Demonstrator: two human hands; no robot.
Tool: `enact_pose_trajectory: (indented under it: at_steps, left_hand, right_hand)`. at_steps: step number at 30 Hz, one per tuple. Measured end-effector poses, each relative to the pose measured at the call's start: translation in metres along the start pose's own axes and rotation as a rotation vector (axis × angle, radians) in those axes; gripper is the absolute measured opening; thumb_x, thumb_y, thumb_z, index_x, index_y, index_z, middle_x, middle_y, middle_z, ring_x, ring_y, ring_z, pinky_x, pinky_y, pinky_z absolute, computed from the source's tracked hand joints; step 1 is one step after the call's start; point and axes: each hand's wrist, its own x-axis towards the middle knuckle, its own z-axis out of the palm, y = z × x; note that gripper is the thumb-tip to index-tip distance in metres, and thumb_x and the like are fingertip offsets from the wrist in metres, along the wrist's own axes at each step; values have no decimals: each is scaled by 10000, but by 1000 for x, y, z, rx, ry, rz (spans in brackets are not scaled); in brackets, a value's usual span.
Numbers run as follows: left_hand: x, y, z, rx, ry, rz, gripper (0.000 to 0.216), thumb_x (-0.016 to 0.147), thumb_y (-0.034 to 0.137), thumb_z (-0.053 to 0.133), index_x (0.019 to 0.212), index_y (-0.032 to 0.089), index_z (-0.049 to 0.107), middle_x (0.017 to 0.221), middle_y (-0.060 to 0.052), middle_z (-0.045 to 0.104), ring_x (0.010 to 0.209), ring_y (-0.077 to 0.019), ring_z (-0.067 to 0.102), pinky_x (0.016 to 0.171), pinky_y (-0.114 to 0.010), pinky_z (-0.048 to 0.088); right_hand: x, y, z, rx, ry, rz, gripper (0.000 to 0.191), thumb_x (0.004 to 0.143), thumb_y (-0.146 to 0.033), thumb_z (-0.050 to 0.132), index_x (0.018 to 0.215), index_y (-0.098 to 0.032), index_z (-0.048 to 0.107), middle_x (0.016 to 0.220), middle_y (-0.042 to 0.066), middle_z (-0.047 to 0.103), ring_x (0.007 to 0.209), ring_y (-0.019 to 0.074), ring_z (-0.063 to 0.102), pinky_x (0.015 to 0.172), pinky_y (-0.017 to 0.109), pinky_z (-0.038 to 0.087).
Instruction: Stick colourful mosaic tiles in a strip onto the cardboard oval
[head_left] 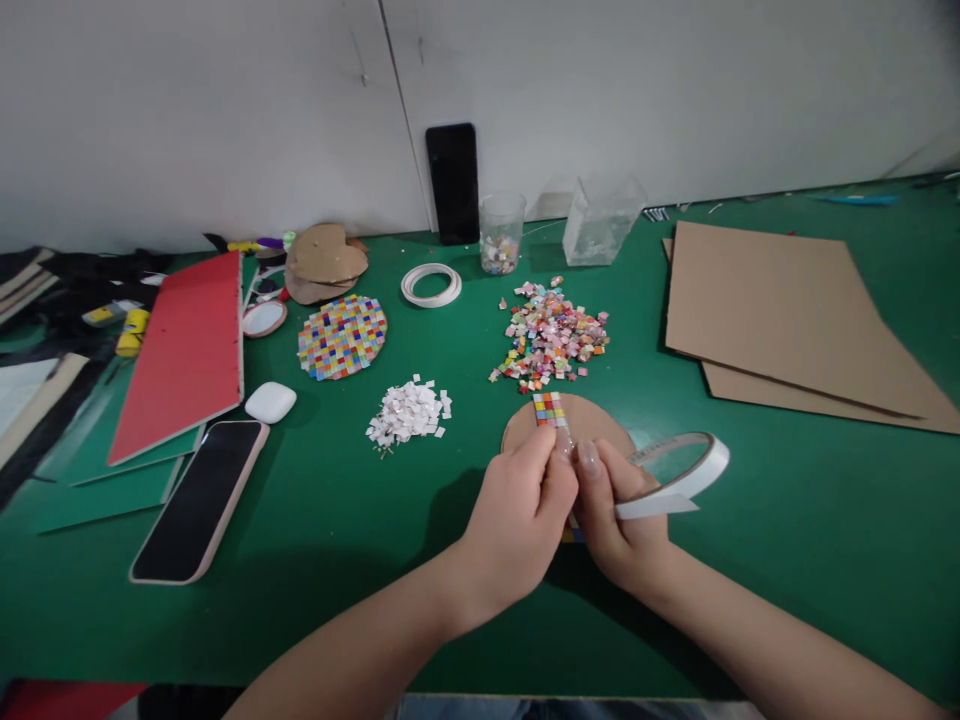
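My left hand [523, 500] is closed in a pinch over a round cardboard disc [600, 415]; whatever lies between its fingertips is hidden. Right beside it, my right hand [624, 510] is closed around a roll of white tape [709, 470], which sticks out to the right with a loose flap. The two thumbs almost meet. Colourful square mosaic tiles [549, 408] run in a narrow strip down the disc, partly covered by my hands. Just behind the disc is a pile of mixed small tiles [555, 335]. White paper bits [409, 412] are heaped to the left.
A tile-covered disc [343, 338], another tape roll [431, 286] and cardboard shapes [324, 262] lie at back left. A phone [201, 500], white case [271, 402] and red board [187, 350] are left. Behind stand an upright phone [453, 185], cup [501, 235] and clear box [600, 225]. Cardboard sheets [772, 310] lie right.
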Motion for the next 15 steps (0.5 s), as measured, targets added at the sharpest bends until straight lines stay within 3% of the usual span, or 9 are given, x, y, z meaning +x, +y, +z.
enact_pose_trajectory:
  at_steps: [9, 15]
  left_hand:
    - [-1, 3, 4, -168, 5, -50, 272, 966, 284, 276, 728, 195, 371, 605, 42, 393, 549, -98, 371, 542, -247, 325]
    - [-1, 3, 3, -134, 12, -39, 268, 954, 283, 316, 707, 193, 369, 640, 38, 406, 582, -101, 375, 528, -243, 308]
  right_hand:
    - [0, -1, 0, 46, 21, 55, 255, 946, -152, 359, 698, -209, 366, 528, -75, 362, 413, 62, 333, 415, 203, 264]
    - [1, -1, 0, 41, 25, 42, 262, 940, -147, 369, 686, -211, 347, 527, -77, 332, 416, 66, 322, 409, 208, 260]
